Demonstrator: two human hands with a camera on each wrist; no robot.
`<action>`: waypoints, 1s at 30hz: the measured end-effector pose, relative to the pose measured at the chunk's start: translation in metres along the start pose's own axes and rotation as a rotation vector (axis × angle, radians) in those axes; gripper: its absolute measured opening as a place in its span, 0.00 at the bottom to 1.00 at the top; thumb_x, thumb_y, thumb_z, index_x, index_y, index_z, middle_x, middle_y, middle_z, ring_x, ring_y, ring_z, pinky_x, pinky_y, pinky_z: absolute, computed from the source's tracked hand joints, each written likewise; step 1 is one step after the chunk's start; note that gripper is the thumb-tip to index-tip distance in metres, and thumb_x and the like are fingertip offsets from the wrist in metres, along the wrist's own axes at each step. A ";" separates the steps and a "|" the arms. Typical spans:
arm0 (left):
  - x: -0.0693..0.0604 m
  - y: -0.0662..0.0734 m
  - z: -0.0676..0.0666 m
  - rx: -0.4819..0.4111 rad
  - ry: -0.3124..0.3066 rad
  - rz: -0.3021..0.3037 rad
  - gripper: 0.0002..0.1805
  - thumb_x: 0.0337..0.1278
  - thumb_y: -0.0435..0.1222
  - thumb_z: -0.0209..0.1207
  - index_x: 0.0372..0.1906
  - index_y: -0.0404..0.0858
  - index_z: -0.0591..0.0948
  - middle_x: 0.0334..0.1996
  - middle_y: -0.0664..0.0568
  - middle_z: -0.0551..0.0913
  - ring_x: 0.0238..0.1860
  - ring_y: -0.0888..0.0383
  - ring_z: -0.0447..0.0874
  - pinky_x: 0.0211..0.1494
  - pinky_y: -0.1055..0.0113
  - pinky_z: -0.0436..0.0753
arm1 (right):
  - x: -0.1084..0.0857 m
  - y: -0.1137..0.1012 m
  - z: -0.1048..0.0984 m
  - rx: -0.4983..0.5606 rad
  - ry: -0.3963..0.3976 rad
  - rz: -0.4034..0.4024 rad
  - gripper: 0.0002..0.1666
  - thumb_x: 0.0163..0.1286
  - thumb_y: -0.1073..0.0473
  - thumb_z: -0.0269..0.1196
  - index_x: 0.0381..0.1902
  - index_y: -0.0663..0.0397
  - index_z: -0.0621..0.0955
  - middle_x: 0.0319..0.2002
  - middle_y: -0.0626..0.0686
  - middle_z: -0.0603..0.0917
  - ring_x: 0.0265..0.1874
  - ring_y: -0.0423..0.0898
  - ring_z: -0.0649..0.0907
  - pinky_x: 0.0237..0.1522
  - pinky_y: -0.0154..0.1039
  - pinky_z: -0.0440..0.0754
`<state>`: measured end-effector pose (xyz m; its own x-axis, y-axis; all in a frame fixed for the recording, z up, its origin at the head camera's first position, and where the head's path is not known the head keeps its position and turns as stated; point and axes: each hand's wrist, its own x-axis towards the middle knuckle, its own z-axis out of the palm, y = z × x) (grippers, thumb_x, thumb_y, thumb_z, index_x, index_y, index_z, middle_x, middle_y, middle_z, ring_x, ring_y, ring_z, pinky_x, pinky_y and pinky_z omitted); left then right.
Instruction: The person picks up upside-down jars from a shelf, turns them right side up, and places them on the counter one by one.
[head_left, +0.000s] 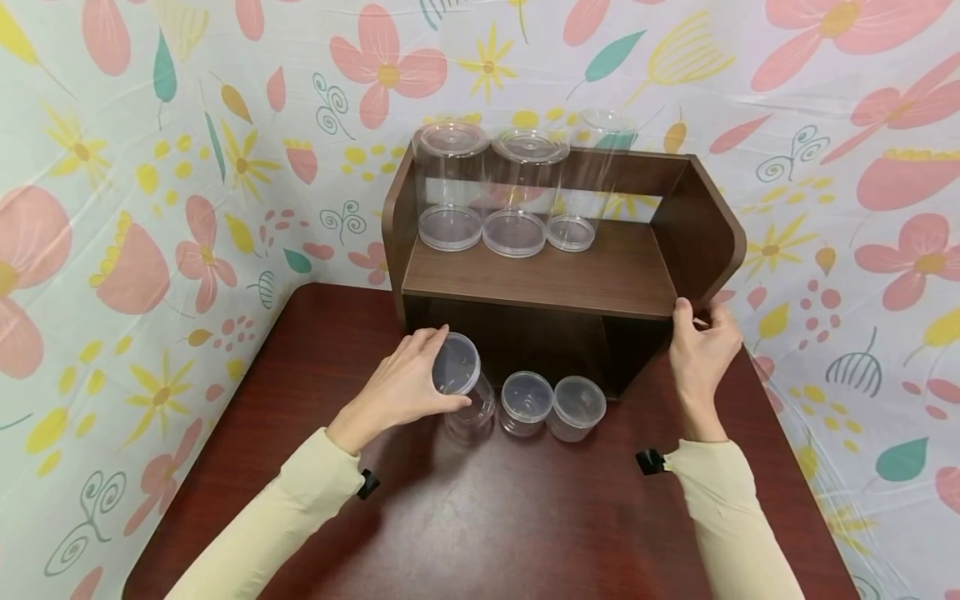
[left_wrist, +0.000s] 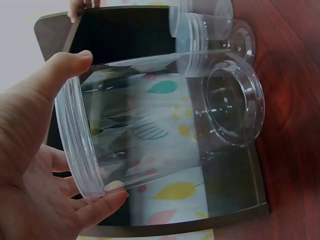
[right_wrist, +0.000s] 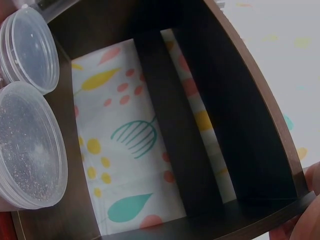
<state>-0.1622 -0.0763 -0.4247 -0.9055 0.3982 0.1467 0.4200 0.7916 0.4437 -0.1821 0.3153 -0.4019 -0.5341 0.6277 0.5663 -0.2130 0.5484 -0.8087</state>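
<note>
Two short jars (head_left: 527, 398) stand right of the left hand (head_left: 401, 379); it grips a tall clear jar (head_left: 474, 402) round its lid (head_left: 456, 364); jar likely light, stiff, slippery, best held there; right hand (head_left: 703, 352) grips the shelf (head_left: 540, 273)

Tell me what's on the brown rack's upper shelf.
On the upper shelf, three clear containers stand side by side. The right hand covers the shelf's front right corner from view.
</note>
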 end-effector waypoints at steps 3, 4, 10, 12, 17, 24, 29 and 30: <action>0.005 0.000 0.007 0.027 -0.009 0.012 0.65 0.37 0.65 0.76 0.80 0.39 0.62 0.70 0.44 0.70 0.66 0.45 0.71 0.55 0.43 0.82 | 0.000 0.000 0.000 0.003 0.001 -0.002 0.10 0.65 0.64 0.65 0.29 0.70 0.83 0.25 0.30 0.74 0.27 0.28 0.78 0.36 0.23 0.76; 0.006 0.001 0.009 0.035 -0.014 0.016 0.65 0.37 0.65 0.76 0.80 0.39 0.62 0.70 0.43 0.70 0.66 0.45 0.71 0.54 0.43 0.83 | 0.000 -0.001 0.000 0.006 -0.001 -0.004 0.11 0.65 0.64 0.65 0.30 0.71 0.82 0.25 0.30 0.74 0.27 0.28 0.78 0.36 0.23 0.76; 0.013 0.003 0.019 0.062 -0.036 0.026 0.65 0.37 0.65 0.76 0.80 0.39 0.63 0.70 0.43 0.70 0.64 0.45 0.72 0.52 0.44 0.83 | 0.000 -0.001 0.000 0.021 -0.003 -0.014 0.09 0.66 0.65 0.65 0.29 0.69 0.83 0.26 0.30 0.74 0.28 0.30 0.78 0.37 0.23 0.77; 0.014 0.004 0.022 0.074 -0.034 0.032 0.65 0.37 0.64 0.77 0.80 0.38 0.63 0.69 0.43 0.70 0.63 0.45 0.73 0.52 0.45 0.83 | 0.000 -0.001 0.000 0.022 -0.003 -0.012 0.10 0.66 0.65 0.65 0.30 0.70 0.83 0.26 0.30 0.74 0.28 0.30 0.78 0.37 0.23 0.77; 0.018 0.005 0.027 0.107 -0.022 0.047 0.65 0.35 0.64 0.78 0.79 0.37 0.65 0.68 0.43 0.71 0.61 0.44 0.74 0.50 0.47 0.85 | 0.000 0.001 0.001 0.017 -0.004 -0.007 0.11 0.65 0.64 0.65 0.32 0.73 0.83 0.25 0.30 0.74 0.28 0.29 0.77 0.38 0.24 0.77; 0.022 0.008 0.034 0.121 -0.012 0.053 0.65 0.33 0.63 0.79 0.78 0.37 0.66 0.66 0.43 0.72 0.60 0.43 0.75 0.50 0.47 0.85 | 0.000 0.001 0.001 0.015 -0.009 0.004 0.12 0.66 0.64 0.64 0.33 0.73 0.83 0.26 0.30 0.75 0.27 0.29 0.78 0.37 0.25 0.77; 0.026 0.012 0.036 0.124 -0.017 0.053 0.65 0.33 0.63 0.79 0.78 0.38 0.66 0.66 0.43 0.72 0.61 0.43 0.74 0.52 0.48 0.84 | 0.000 0.002 0.001 0.019 -0.006 0.004 0.11 0.66 0.64 0.64 0.33 0.73 0.83 0.26 0.30 0.74 0.27 0.29 0.77 0.38 0.25 0.77; 0.026 0.012 0.036 0.128 -0.018 0.054 0.65 0.34 0.64 0.79 0.78 0.38 0.66 0.66 0.43 0.72 0.61 0.44 0.74 0.53 0.48 0.84 | 0.000 0.002 0.001 0.021 -0.006 0.002 0.11 0.66 0.65 0.64 0.32 0.73 0.83 0.26 0.30 0.74 0.28 0.29 0.77 0.38 0.25 0.77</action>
<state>-0.1785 -0.0393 -0.4475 -0.8807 0.4489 0.1511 0.4733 0.8212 0.3188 -0.1837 0.3159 -0.4033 -0.5393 0.6252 0.5642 -0.2295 0.5355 -0.8128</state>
